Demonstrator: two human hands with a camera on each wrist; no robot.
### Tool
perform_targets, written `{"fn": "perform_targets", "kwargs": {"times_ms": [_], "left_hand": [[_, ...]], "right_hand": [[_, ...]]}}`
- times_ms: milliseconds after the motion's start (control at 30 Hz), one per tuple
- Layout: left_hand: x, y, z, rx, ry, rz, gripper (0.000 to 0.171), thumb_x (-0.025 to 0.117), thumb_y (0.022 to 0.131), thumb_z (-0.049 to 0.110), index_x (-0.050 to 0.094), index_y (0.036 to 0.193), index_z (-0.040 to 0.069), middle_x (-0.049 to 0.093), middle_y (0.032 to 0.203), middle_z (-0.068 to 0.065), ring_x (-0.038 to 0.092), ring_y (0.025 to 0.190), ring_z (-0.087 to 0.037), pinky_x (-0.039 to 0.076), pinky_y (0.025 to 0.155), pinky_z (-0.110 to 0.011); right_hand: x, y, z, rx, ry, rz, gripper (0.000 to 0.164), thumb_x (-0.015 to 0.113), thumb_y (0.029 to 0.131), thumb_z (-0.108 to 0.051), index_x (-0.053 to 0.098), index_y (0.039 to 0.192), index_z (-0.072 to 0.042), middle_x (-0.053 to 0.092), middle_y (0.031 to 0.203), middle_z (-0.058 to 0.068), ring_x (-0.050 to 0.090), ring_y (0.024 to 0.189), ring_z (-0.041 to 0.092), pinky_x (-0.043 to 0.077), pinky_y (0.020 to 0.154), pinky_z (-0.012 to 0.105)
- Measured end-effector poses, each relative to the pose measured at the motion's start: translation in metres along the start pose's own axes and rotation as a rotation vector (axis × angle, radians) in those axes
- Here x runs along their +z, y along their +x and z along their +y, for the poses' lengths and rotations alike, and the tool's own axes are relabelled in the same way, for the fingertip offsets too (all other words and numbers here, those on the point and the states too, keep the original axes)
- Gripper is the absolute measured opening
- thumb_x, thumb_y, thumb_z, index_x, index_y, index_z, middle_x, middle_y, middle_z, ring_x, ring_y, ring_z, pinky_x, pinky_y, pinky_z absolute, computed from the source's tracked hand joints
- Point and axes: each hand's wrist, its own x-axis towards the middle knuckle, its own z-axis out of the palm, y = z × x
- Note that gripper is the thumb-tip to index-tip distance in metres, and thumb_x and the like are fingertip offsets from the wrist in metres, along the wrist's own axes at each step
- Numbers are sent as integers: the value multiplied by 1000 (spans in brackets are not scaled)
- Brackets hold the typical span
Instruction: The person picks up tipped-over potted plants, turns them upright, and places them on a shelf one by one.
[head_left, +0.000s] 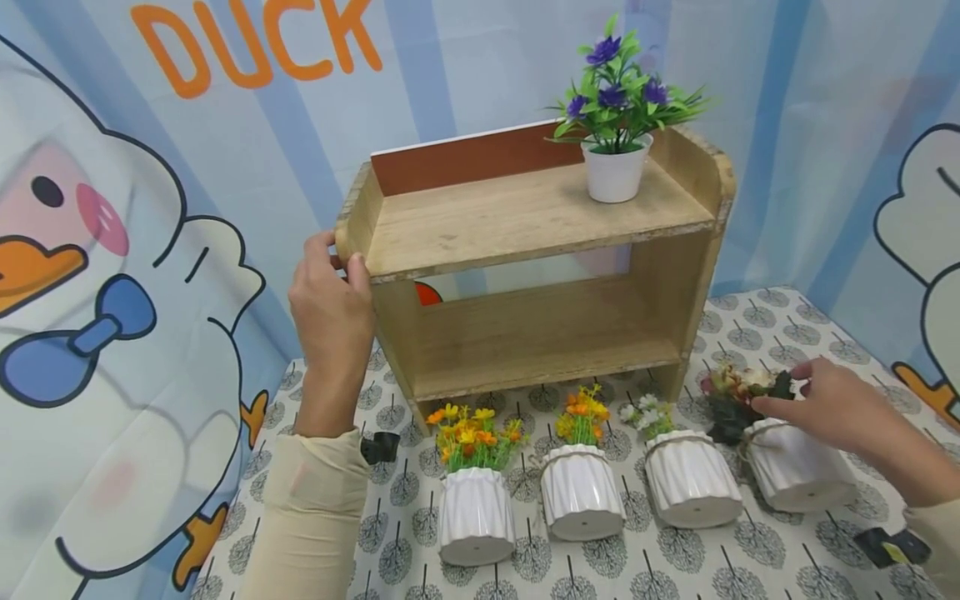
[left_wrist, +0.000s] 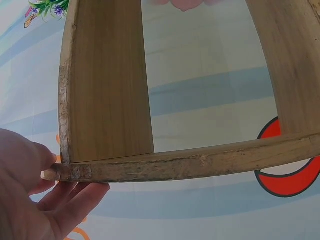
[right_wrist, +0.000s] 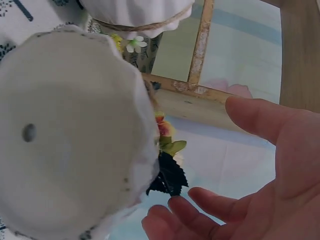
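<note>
My left hand [head_left: 332, 321] grips the upper left side panel of a small two-tier wooden shelf [head_left: 480, 229]. In the left wrist view, the thumb is on one side of the panel edge [left_wrist: 150, 167] and the fingers are on the other. At the right, my right hand [head_left: 840, 408] is beside the dark-leaved flowers of a white pot [head_left: 802, 467] lying on its side. The right wrist view shows the thumb and fingers spread apart, fingertips right at a dark leaf [right_wrist: 170, 175]. The pot's base [right_wrist: 70, 130], with a small hole, faces that camera.
Three more white pots lie in a row before the shelf: two with orange flowers [head_left: 476, 517] [head_left: 583, 492], one with white flowers [head_left: 692, 479]. A purple-flowered plant [head_left: 615, 171] stands on the top tier. Patterned cloth [head_left: 405, 500] covers the table; a duck-print curtain [head_left: 480, 50] hangs behind.
</note>
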Motion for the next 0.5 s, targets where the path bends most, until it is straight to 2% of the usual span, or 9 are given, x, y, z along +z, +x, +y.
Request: {"fn": "perform_targets", "kwargs": {"times_ms": [67,133,233,333,500], "left_hand": [[0,0,0,2,0,0,34,57,103,20,58,131,1,70,113,-24,70,102,-36,62,76,-47],[0,0,0,5,-2,0,34,57,103,21,58,131,1,70,113,-24,70,102,-37,62,75,-47],[0,0,0,8,-1,0,33,57,103,20,58,131,1,70,113,-24,70,102,-37,62,75,-47],[-1,0,0,7,0,-1,33,57,103,20,58,131,1,70,114,-24,69,103,-36,61,75,-47],[-1,0,0,-2,-4,-5,34,57,103,20,58,131,2,70,114,-24,70,104,-37,62,76,-47]], "right_hand": [[2,-1,3,-6,-7,2,101,67,92,-55,33,135,29,51,120,49,64,81,38,56,65,46],[4,-1,5,-11,-14,1,101,68,91,-54,33,134,31,51,119,49,64,80,37,56,65,46],[8,-2,7,1,-26,10,100,70,90,-53,33,132,31,49,121,51,61,89,51,56,72,55],[12,-3,9,19,-23,4,103,71,88,-54,32,133,31,44,125,53,53,103,63,53,79,64],[18,-5,15,53,-11,-49,114,71,87,-59,23,137,32,44,124,53,52,105,64,52,82,65]]}}
